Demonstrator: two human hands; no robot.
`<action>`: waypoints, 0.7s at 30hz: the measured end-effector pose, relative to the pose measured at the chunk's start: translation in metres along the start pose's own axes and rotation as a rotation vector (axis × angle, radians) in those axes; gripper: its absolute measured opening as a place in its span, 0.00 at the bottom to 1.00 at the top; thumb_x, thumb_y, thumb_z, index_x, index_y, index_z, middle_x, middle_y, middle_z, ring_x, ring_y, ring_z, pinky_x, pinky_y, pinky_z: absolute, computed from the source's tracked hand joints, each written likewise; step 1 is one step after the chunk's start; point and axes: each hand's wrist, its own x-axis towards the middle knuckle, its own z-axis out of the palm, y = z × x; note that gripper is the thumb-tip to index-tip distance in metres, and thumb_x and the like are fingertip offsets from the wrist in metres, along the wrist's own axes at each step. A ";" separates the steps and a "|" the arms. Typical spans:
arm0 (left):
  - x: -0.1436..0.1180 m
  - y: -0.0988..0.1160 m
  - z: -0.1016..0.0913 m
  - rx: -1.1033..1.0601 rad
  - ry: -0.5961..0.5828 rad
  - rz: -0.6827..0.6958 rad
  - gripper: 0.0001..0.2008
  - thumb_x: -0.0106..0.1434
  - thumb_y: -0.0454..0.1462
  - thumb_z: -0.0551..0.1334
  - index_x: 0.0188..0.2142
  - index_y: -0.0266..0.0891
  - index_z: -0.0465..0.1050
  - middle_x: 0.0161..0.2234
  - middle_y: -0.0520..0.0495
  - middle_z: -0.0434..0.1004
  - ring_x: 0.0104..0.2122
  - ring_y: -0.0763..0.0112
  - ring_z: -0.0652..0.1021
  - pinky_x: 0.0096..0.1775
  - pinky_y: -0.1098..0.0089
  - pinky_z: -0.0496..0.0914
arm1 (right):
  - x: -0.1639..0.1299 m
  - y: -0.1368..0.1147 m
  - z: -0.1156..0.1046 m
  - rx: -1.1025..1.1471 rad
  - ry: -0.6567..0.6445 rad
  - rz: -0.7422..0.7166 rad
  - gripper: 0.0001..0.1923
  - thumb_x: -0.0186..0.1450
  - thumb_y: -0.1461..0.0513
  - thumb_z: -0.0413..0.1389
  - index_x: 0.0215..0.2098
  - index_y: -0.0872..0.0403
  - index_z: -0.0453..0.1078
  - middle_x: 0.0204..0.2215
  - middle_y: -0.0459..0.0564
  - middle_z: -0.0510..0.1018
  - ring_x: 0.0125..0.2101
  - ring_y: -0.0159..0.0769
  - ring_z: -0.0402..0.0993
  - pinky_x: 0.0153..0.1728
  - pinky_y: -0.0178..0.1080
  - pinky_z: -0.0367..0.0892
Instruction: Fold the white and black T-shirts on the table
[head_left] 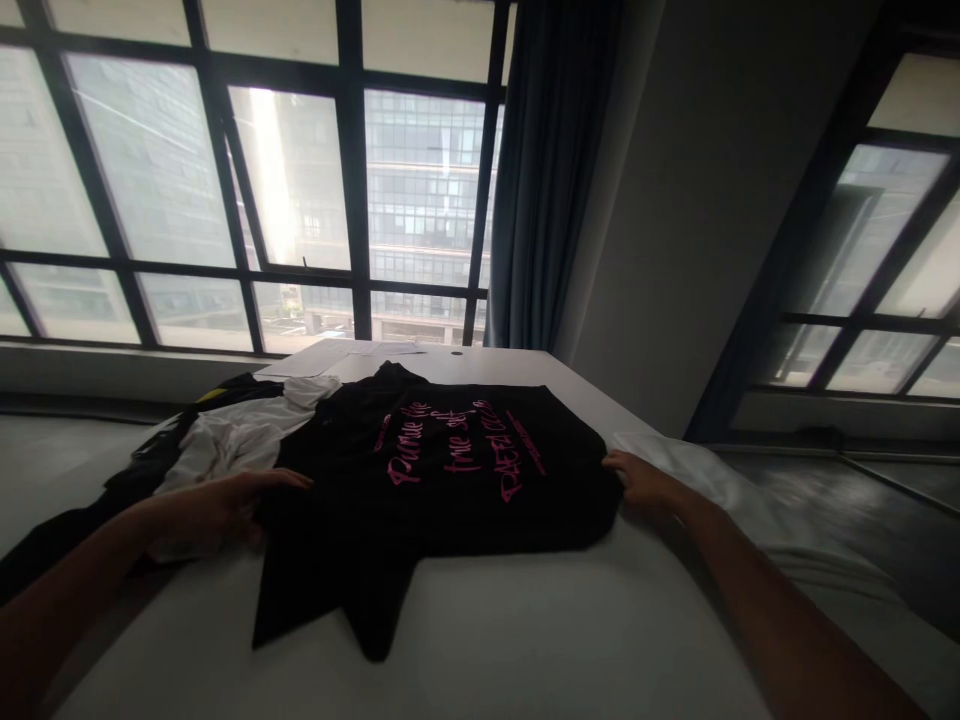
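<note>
Basically, lg. dark-framed windows (285, 170) fill upper L of frame; white table (517, 640) runs from ctr. to bottom. Blue curtain (544, 180) hangs top ctr. Black T-shirt (337, 440) is spread over table mid-frame, w/ crumpled white garment (225, 440) just beside it, ctr. L. L hand (232, 500), approx. closed, has shirt cloth betw. thumb & fingers; R hand (634, 480) pinches shirt's edge, ctr. R. Pink lettering (454, 458) shows betw. hands.
</note>
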 end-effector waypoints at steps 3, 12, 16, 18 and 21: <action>0.004 0.015 0.006 0.085 0.010 0.033 0.25 0.53 0.39 0.64 0.52 0.40 0.76 0.59 0.43 0.72 0.55 0.53 0.73 0.54 0.65 0.68 | -0.008 -0.008 -0.002 0.152 -0.015 -0.081 0.33 0.46 0.65 0.58 0.52 0.57 0.73 0.55 0.58 0.73 0.56 0.53 0.68 0.57 0.45 0.63; -0.002 0.031 -0.001 -0.029 -0.144 -0.143 0.19 0.52 0.40 0.62 0.42 0.34 0.78 0.41 0.45 0.81 0.44 0.54 0.77 0.48 0.63 0.71 | -0.013 0.017 -0.023 0.117 -0.072 0.037 0.12 0.48 0.59 0.59 0.31 0.55 0.77 0.33 0.52 0.82 0.42 0.51 0.76 0.45 0.43 0.68; -0.005 0.030 0.001 0.025 -0.194 -0.141 0.23 0.48 0.39 0.63 0.46 0.39 0.77 0.46 0.46 0.81 0.47 0.52 0.78 0.50 0.64 0.72 | -0.022 0.038 -0.030 0.132 -0.063 0.151 0.24 0.45 0.61 0.62 0.43 0.53 0.78 0.39 0.53 0.82 0.44 0.52 0.76 0.46 0.43 0.69; -0.005 0.026 0.004 0.055 -0.101 -0.159 0.27 0.48 0.39 0.63 0.50 0.40 0.76 0.52 0.45 0.78 0.50 0.50 0.77 0.53 0.62 0.70 | -0.022 0.033 -0.024 0.120 -0.031 0.162 0.35 0.43 0.63 0.62 0.52 0.51 0.74 0.47 0.53 0.79 0.48 0.51 0.75 0.49 0.44 0.68; -0.007 0.015 0.007 0.051 -0.055 -0.161 0.27 0.50 0.41 0.63 0.50 0.38 0.76 0.53 0.43 0.78 0.52 0.50 0.76 0.54 0.62 0.69 | -0.015 0.015 -0.015 0.112 -0.061 0.095 0.31 0.44 0.64 0.61 0.49 0.50 0.76 0.57 0.54 0.72 0.56 0.53 0.69 0.56 0.46 0.63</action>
